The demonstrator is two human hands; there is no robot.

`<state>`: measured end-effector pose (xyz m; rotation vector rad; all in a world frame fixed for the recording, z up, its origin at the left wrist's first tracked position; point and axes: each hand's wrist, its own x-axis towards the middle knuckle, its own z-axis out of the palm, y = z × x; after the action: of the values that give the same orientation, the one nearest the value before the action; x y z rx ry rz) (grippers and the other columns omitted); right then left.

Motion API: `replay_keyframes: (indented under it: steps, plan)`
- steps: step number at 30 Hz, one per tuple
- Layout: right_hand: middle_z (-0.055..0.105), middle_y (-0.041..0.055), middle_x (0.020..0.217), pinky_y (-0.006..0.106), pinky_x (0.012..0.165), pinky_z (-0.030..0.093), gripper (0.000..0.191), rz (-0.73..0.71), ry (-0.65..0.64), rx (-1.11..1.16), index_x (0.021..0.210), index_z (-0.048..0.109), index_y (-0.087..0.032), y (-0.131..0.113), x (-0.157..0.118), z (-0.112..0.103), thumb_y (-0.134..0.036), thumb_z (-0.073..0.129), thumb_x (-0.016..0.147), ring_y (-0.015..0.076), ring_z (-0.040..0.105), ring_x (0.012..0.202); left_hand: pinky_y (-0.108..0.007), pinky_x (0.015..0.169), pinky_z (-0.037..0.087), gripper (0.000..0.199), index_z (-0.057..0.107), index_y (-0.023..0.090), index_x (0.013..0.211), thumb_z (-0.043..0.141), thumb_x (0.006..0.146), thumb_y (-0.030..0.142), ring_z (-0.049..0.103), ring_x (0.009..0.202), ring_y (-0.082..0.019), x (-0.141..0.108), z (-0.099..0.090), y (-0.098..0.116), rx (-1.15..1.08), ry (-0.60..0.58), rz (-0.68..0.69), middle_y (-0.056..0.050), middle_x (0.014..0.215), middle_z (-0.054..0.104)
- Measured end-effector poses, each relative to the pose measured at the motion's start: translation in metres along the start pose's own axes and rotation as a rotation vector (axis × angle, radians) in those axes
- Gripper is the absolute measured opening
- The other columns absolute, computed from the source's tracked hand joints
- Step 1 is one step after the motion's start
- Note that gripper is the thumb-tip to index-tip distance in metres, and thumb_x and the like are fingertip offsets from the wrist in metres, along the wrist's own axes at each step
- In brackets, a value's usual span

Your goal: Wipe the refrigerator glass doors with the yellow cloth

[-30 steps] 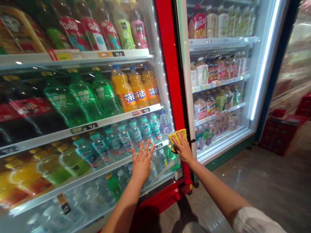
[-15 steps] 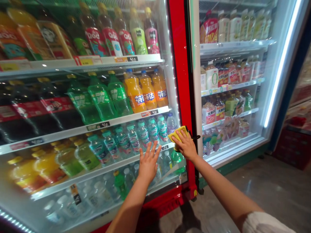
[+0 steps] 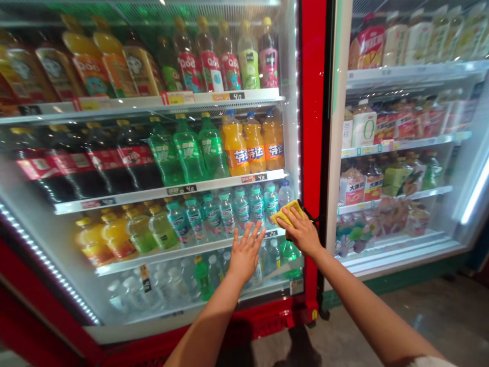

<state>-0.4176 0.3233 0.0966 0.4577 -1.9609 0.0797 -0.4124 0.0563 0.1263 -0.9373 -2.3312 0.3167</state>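
Note:
A yellow cloth (image 3: pixel 287 213) lies against the glass door of a red-framed drinks fridge (image 3: pixel 313 102), close to the door's right edge. My right hand (image 3: pixel 301 232) presses the cloth with its fingers bent over it. Beside the hand, a dark part that looks like a door handle (image 3: pixel 315 221) is partly hidden. To the left, my left hand (image 3: pixel 244 255) is open with fingers spread and the palm towards the glass, and holds nothing. Teal-capped bottles (image 3: pixel 241 209) stand behind the glass just above it.
Inside the fridge, shelves hold cola bottles (image 3: pixel 103 158), green soda bottles (image 3: pixel 187 150) and orange soda bottles (image 3: pixel 252 142). A second, white-framed fridge (image 3: pixel 340 153) with cartons and bottles stands to the right. Grey floor (image 3: pixel 401 316) shows at the lower right.
My view has swung left, so the fridge sits further right and more of its left side shows. Both hands keep nearly the same place on the glass, the cloth still under my right hand.

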Motion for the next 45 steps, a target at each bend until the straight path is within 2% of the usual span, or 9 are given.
replay_keyframes:
  steps: [7,13,17,22,27,30,37,42,45]
  plan:
    - [0.025,0.0053,0.171,0.064,0.123,0.025,0.066,0.235,0.138,-0.007,0.158,0.039,-0.035,-0.041,0.062,0.01,-0.022,0.057,0.096,0.0334,0.017,0.159,-0.063,0.128,0.009,0.085,0.015,0.027,0.165,0.06,0.093,0.032,0.011,0.16,-0.029,-0.02,-0.017,-0.034,0.016,0.042,-0.101,-0.007,0.172,0.013]
    - [0.038,-0.0018,0.166,0.055,0.126,0.025,0.069,-0.039,-0.127,0.049,0.156,0.041,-0.043,-0.055,0.022,0.011,-0.011,0.052,0.095,0.0242,0.03,0.156,-0.064,0.127,0.015,0.095,0.01,0.03,0.165,0.066,0.089,0.027,0.01,0.161,-0.03,-0.029,-0.018,-0.05,-0.005,0.001,-0.051,-0.006,0.173,0.013]
    - [0.023,0.0014,0.172,0.061,0.122,0.032,0.073,0.166,0.029,0.029,0.158,0.037,-0.039,-0.034,0.038,0.003,-0.009,0.052,0.094,0.032,0.02,0.159,-0.059,0.129,0.015,0.094,0.01,0.028,0.166,0.065,0.09,0.026,0.01,0.161,-0.027,-0.038,-0.016,-0.061,0.004,0.023,0.014,-0.007,0.173,0.012]
    - [0.016,0.0048,0.174,0.068,0.121,0.026,0.077,0.258,0.118,-0.002,0.161,0.033,-0.035,-0.079,0.085,0.019,-0.01,0.055,0.091,0.0364,0.009,0.16,-0.055,0.129,0.016,0.088,0.017,0.024,0.165,0.064,0.09,0.027,0.01,0.16,-0.027,-0.06,-0.014,-0.078,-0.011,0.058,-0.039,-0.007,0.172,0.014]
    - [0.033,0.001,0.169,0.061,0.125,0.024,0.072,-0.007,-0.115,0.018,0.155,0.042,-0.04,-0.105,0.048,0.024,-0.011,0.057,0.091,0.0286,0.024,0.158,-0.057,0.129,0.015,0.089,0.019,0.025,0.165,0.065,0.089,0.026,0.008,0.16,-0.029,-0.087,-0.018,-0.109,-0.028,0.07,-0.108,-0.008,0.172,0.012]
    - [0.023,0.0022,0.172,0.061,0.123,0.028,0.079,0.102,-0.055,0.012,0.159,0.036,-0.038,-0.096,0.04,0.018,-0.009,0.056,0.089,0.0318,0.021,0.158,-0.06,0.129,0.012,0.089,0.02,0.026,0.165,0.066,0.088,0.024,0.007,0.16,-0.031,-0.1,-0.023,-0.132,-0.027,0.095,-0.144,-0.01,0.172,0.011]
    - [0.01,0.0067,0.175,0.073,0.12,0.022,0.083,0.292,0.091,0.018,0.163,0.027,-0.033,-0.152,0.107,0.038,-0.014,0.058,0.089,0.0401,0.007,0.16,-0.064,0.128,0.01,0.091,0.02,0.027,0.164,0.067,0.087,0.022,0.007,0.16,-0.031,-0.112,-0.025,-0.147,-0.039,0.064,-0.132,-0.01,0.172,0.012]
    - [0.034,0.002,0.168,0.061,0.126,0.02,0.071,0.036,-0.124,0.034,0.156,0.041,-0.04,-0.181,0.069,0.046,-0.013,0.056,0.092,0.0285,0.021,0.159,-0.061,0.128,0.013,0.09,0.02,0.027,0.164,0.067,0.087,0.022,0.009,0.16,-0.031,-0.123,-0.022,-0.148,-0.035,0.076,-0.122,-0.01,0.172,0.012]
    - [0.032,0.0014,0.169,0.061,0.125,0.026,0.071,0.105,-0.076,0.042,0.156,0.042,-0.04,-0.171,0.057,0.045,-0.008,0.051,0.092,0.0283,0.021,0.158,-0.06,0.128,0.015,0.09,0.022,0.029,0.164,0.067,0.086,0.02,0.011,0.16,-0.031,-0.133,-0.023,-0.159,-0.03,0.08,-0.135,-0.009,0.172,0.013]
